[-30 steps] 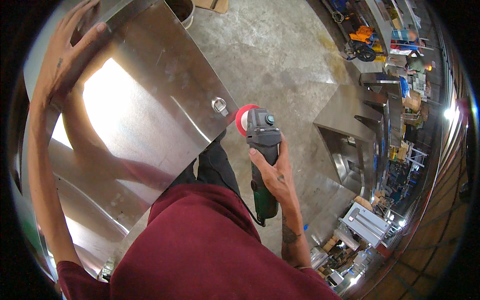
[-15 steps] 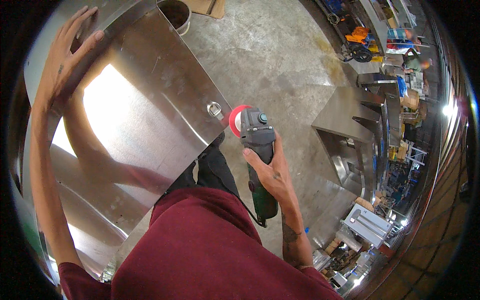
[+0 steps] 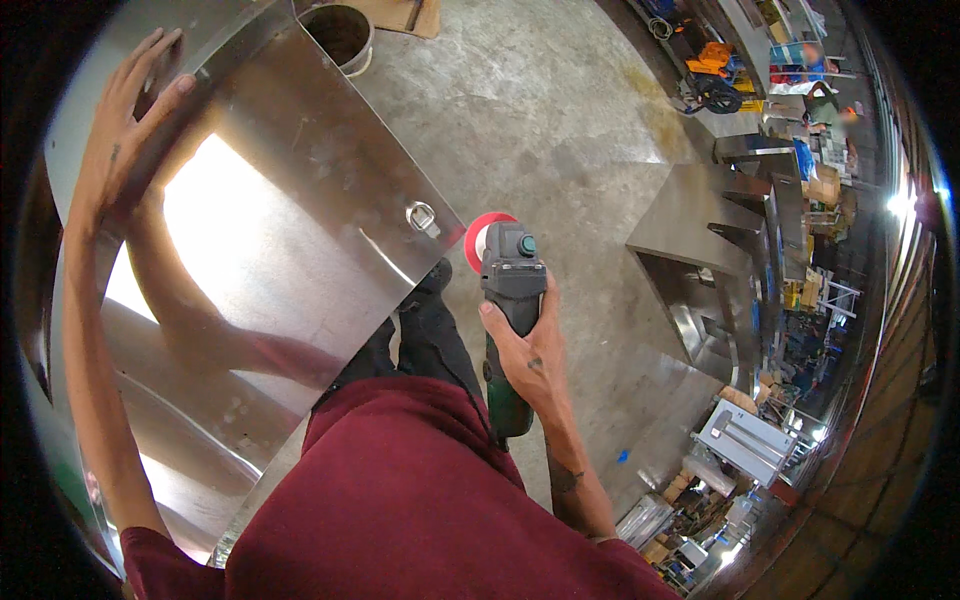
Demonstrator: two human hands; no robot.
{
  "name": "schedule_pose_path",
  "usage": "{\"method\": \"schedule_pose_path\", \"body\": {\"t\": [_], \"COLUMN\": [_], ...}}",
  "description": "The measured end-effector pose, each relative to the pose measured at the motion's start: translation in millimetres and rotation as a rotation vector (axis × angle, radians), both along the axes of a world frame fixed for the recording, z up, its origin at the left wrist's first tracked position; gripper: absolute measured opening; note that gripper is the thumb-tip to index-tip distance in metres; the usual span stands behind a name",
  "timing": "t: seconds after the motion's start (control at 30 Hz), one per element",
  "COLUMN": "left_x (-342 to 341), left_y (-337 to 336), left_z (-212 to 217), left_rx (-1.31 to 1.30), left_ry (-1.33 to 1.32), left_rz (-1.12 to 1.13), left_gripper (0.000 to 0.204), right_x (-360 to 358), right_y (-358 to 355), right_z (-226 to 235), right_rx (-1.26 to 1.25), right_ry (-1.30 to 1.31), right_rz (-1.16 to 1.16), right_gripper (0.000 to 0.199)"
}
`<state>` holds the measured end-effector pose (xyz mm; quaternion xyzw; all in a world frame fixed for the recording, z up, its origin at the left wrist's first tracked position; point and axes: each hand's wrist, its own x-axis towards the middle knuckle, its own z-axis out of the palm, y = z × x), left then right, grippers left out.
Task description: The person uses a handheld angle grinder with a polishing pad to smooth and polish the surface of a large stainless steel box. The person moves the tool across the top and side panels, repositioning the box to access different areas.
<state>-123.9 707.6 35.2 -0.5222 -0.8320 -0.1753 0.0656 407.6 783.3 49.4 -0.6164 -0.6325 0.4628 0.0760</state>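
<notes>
My right hand (image 3: 530,352) is wrapped round the body of an angle grinder (image 3: 514,275), dark grey at the head and green lower down. Its red disc (image 3: 478,243) is beside the right corner of a shiny stainless steel panel (image 3: 300,130); whether the two touch I cannot tell. Close to that corner sits a small metal ring fitting (image 3: 422,217). At the panel's far left, my left hand (image 3: 128,120) rests with fingers stretched and thumb apart, by a raised metal edge. The panel reflects a bright patch and my left arm.
Beyond the panel stand a bucket (image 3: 340,38) and a brown board (image 3: 405,14) on the concrete floor (image 3: 520,110). Right of me is a steel cabinet-like frame (image 3: 690,220). Cluttered benches and a grey metal piece (image 3: 745,440) line the far right.
The grinder and my right hand have shifted slightly, and the grinder stands a little more upright. My left hand stays in the same place on the metal.
</notes>
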Motion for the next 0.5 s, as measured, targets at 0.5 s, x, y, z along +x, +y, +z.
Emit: {"method": "schedule_pose_path", "body": {"t": [0.5], "left_x": [16], "left_y": [-5], "left_z": [16], "left_rx": [-0.010], "left_ry": [-0.031], "left_rz": [0.011], "left_gripper": [0.077], "right_x": [-13], "right_y": [3], "right_z": [10], "right_rx": [0.011], "right_ry": [0.028], "right_rz": [0.017], "right_gripper": [0.094]}}
